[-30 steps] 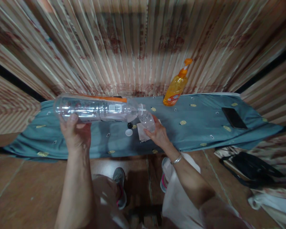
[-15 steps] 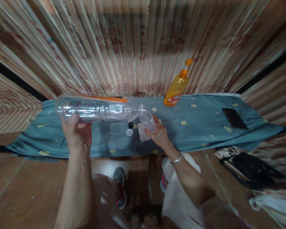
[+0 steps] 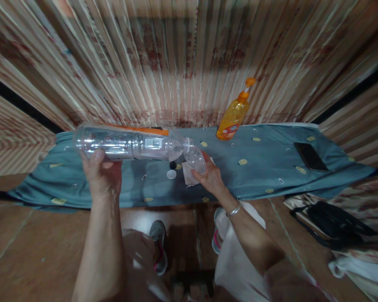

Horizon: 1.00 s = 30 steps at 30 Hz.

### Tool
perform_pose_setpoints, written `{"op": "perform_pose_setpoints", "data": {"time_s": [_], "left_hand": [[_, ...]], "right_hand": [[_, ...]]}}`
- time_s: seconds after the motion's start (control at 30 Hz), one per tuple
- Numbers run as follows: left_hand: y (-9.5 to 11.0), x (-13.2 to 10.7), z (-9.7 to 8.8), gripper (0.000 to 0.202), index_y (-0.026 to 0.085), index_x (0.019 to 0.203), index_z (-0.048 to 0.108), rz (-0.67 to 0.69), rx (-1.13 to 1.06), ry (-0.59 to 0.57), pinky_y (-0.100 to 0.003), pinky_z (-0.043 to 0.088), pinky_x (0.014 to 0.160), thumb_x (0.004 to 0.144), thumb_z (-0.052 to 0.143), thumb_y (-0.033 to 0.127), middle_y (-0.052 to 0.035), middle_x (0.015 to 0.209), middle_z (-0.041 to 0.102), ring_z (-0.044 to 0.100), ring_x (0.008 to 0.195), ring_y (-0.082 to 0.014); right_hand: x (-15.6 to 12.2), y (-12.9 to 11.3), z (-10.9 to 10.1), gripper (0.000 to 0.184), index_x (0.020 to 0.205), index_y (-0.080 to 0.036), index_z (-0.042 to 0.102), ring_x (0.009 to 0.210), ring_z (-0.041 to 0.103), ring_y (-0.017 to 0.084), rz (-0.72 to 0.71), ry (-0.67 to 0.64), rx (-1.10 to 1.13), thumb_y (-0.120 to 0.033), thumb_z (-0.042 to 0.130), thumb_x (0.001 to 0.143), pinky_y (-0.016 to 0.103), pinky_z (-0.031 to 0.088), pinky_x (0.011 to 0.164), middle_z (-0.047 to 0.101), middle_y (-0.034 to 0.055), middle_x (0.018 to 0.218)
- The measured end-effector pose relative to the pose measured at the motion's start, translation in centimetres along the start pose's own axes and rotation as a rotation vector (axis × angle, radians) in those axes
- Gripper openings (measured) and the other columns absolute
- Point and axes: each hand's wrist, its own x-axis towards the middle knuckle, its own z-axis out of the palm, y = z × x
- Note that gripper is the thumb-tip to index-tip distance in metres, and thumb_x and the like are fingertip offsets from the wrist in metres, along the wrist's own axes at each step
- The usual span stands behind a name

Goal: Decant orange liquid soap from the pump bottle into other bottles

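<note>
A big clear plastic bottle (image 3: 122,144) with an orange-edged label lies sideways above the table, its mouth to the right. My left hand (image 3: 103,176) is closed around its base end from below. In my right hand (image 3: 211,174) is a small clear plastic bottle (image 3: 195,160), tilted, its upper end against the big bottle's mouth. Whether liquid passes between them I cannot tell. Below the two mouths, a white round cap (image 3: 171,174) and a small black round thing (image 3: 173,165) lie on the cloth. A folded pale cloth (image 3: 189,174) is partly hidden under my right hand.
A teal tablecloth (image 3: 261,167) with a pineapple print covers the narrow table. An orange pump bottle (image 3: 232,121) stands at the back edge, before a pleated curtain (image 3: 176,63). A black phone (image 3: 310,156) lies at the right. On the floor sits a black bag (image 3: 334,222).
</note>
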Motion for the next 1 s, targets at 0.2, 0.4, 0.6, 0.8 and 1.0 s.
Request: {"op": "perform_pose_setpoints", "data": {"time_s": [0.2, 0.4, 0.6, 0.8, 1.0], "left_hand": [[-0.01, -0.06, -0.14, 0.066, 0.034, 0.116, 0.059, -0.007, -0.036, 0.004, -0.031, 0.049, 0.088, 0.056, 0.086, 0.039, 0.0018, 0.111, 0.069, 0.062, 0.114, -0.0218], [-0.15, 0.04, -0.16, 0.066, 0.034, 0.116, 0.06, 0.002, -0.055, 0.021, -0.03, 0.047, 0.086, 0.054, 0.084, 0.036, 0.0021, 0.111, 0.069, 0.062, 0.111, -0.0207], [-0.09, 0.04, -0.19, 0.06, 0.033, 0.113, 0.061, 0.006, -0.031, 0.008, -0.032, 0.047, 0.086, 0.057, 0.081, 0.036, 0.0016, 0.112, 0.068, 0.061, 0.111, -0.0219], [-0.09, 0.1, -0.29, 0.058, 0.033, 0.111, 0.062, 0.013, -0.035, 0.01, -0.031, 0.047, 0.087, 0.056, 0.081, 0.035, 0.0015, 0.11, 0.068, 0.061, 0.11, -0.0213], [-0.09, 0.11, -0.31, 0.062, 0.033, 0.114, 0.062, 0.008, -0.053, 0.016, -0.029, 0.048, 0.083, 0.055, 0.082, 0.035, 0.002, 0.111, 0.069, 0.061, 0.112, -0.0212]], "right_hand": [[0.04, -0.07, -0.06, 0.069, 0.143, -0.014, 0.045, 0.123, 0.065, 0.032, -0.008, 0.0, 0.011, -0.035, 0.068, 0.082, 0.047, 0.054, 0.103, 0.063, 0.0174, 0.139], [-0.02, 0.15, 0.17, 0.071, 0.145, -0.015, 0.042, 0.122, 0.065, 0.032, -0.008, 0.004, 0.0, -0.037, 0.067, 0.082, 0.048, 0.054, 0.102, 0.063, 0.017, 0.139], [-0.06, 0.19, 0.19, 0.073, 0.146, -0.014, 0.041, 0.122, 0.065, 0.032, -0.008, 0.005, -0.011, -0.036, 0.068, 0.082, 0.047, 0.054, 0.102, 0.064, 0.0182, 0.138], [0.0, 0.13, 0.14, 0.072, 0.145, -0.014, 0.043, 0.12, 0.066, 0.032, 0.0, 0.005, -0.012, -0.034, 0.068, 0.081, 0.046, 0.054, 0.102, 0.065, 0.0171, 0.137], [0.0, 0.11, 0.09, 0.071, 0.145, -0.015, 0.043, 0.123, 0.065, 0.032, -0.005, 0.003, -0.012, -0.034, 0.068, 0.081, 0.046, 0.054, 0.103, 0.063, 0.0176, 0.139]]}}
